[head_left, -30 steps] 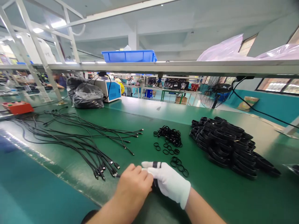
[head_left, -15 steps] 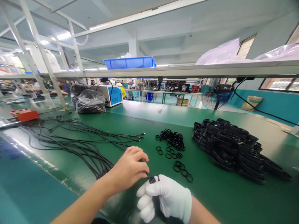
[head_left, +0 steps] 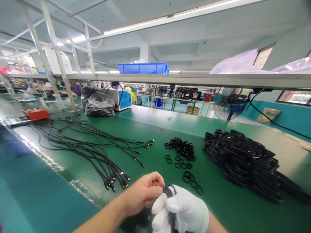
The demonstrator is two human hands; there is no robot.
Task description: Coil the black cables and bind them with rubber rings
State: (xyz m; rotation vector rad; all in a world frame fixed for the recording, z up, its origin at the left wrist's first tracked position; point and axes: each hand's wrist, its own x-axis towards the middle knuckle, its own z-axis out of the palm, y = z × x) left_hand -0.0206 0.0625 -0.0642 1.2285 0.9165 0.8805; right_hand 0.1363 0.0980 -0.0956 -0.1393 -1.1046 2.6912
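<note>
My right hand [head_left: 187,207], in a white glove, is closed around a coiled black cable [head_left: 168,191]; several turns show above the fingers. My bare left hand [head_left: 147,191] touches the coil's left side, thumb and fingers pinched together on the cable. Most of the coil is hidden inside the glove. Loose black cables [head_left: 97,145] with plugs at their ends lie to the left on the green table. Beyond my right hand are several black rings [head_left: 191,181] and a heap of more small black rings [head_left: 182,147].
A large pile of coiled black cables [head_left: 240,158] fills the right side of the table [head_left: 145,126]. At the back stand a black bagged bundle [head_left: 99,103] and a blue-white machine [head_left: 123,98]. An orange control box [head_left: 36,114] is far left. A shelf [head_left: 194,78] carries a blue tray [head_left: 143,68].
My left hand has come down and right, close against the gloved hand, and its fingers have closed more. The view has shifted slightly, with my right hand still gripping the coil.
</note>
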